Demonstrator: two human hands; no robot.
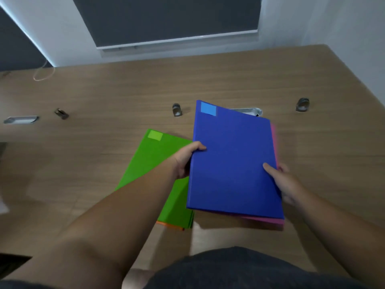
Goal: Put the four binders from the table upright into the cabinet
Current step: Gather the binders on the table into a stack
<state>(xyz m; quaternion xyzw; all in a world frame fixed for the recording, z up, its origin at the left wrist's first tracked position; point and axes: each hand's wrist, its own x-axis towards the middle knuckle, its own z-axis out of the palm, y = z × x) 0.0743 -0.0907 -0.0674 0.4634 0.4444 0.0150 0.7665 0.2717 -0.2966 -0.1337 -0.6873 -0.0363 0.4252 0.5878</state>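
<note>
A blue binder (233,161) with a light blue label is held above the wooden table (104,105). My left hand (186,159) grips its left edge, thumb on the cover. My right hand (285,182) grips its right edge. A pink binder (276,222) shows as a thin strip under the blue one, along its right and bottom edges; both seem held together. A green binder (154,161) lies flat on the table to the left, partly under my left arm. An orange binder (169,225) peeks out beneath the green one. No cabinet is in view.
Three small metal fittings (177,109) (61,113) (302,104) stand on the table in a row. Metal cable slots sit at the far left (20,119) and behind the blue binder (249,111). A thin cord (44,73) hangs near the back wall. A dark window blind (173,19) is beyond.
</note>
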